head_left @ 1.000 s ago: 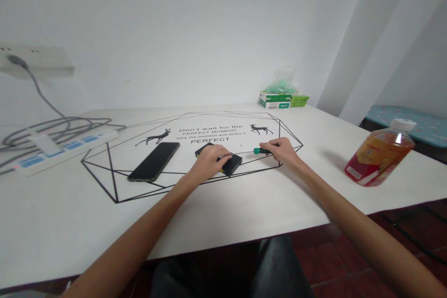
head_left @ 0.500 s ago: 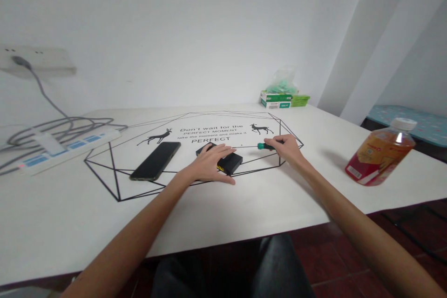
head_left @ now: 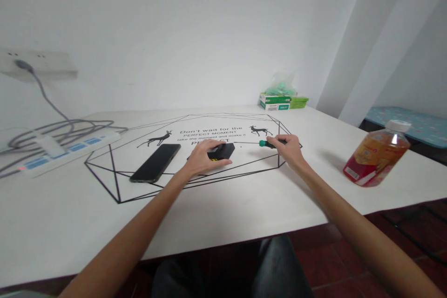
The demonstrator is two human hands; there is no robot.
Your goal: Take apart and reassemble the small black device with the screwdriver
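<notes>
My left hand (head_left: 204, 158) is closed around a small black box (head_left: 226, 151) with a bit of yellow labelling on its near side. Thumb in front and fingers over the top hide much of it. The box looks tilted, its right end showing past my fingers. To the right, my right hand (head_left: 288, 150) grips a screwdriver (head_left: 262, 143) by its green and black handle. The thin shaft points left, its tip close to the box's right end; whether they touch I cannot tell. A tiny dark speck (head_left: 240, 146) lies on the table below the shaft.
A black smartphone (head_left: 156, 163) lies left of my left hand. Farther left are a power strip (head_left: 75, 149) and coiled grey cable (head_left: 52, 130). A drink bottle (head_left: 377, 156) stands at the right. Green and white boxes (head_left: 275, 100) sit at the back of the white table (head_left: 223, 209).
My left hand has gone from lying spread over the box to gripping it, and the box has been tilted and shifted slightly away and left. The right hand with the screwdriver has barely moved.
</notes>
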